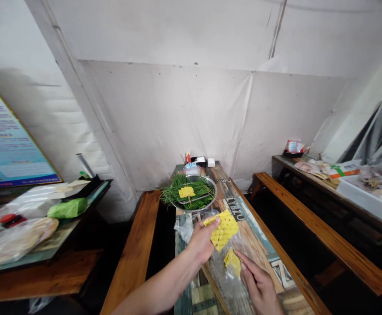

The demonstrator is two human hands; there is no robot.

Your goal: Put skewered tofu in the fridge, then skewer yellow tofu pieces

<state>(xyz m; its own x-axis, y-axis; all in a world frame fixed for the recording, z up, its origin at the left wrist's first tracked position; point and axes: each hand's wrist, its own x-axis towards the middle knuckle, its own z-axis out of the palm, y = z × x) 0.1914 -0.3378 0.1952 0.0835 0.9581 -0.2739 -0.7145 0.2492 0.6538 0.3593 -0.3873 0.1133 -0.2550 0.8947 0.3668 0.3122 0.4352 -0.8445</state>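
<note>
Pinched between thumb and fingers, a yellow dotted sheet (224, 229) is lifted by the left hand (201, 243) above the long painted table (243, 227), its far corner pointing toward the metal bowl (210, 199). The right hand (259, 286) lies lower, fingertips pressing a smaller yellow piece (233, 259) inside a clear plastic bag (225, 273) spread on the tabletop; whether it grips that piece or only pins it down I cannot tell. By the look of it, the step in hand is pulling sheets out of the bag one at a time, the free hand keeping the bag and the rest in place. The bowl, just beyond the hands, holds a heap of green chives (194, 192) with another yellow sheet (186, 191) and what seem to be thin skewers lying on top, so the lifted sheet would most likely need to travel a short way forward, and doing that cleanly calls for a light hold so the thin sheet neither tears nor folds. As for writing, the tabletop carries large white letters that read roughly "LTIZU" (235, 209), seen at an angle and not certain. A blue poster (7, 148) leans at the far left, its print too small to read. Small packets (294, 146) on the side table at right carry labels that are blurred.
</note>
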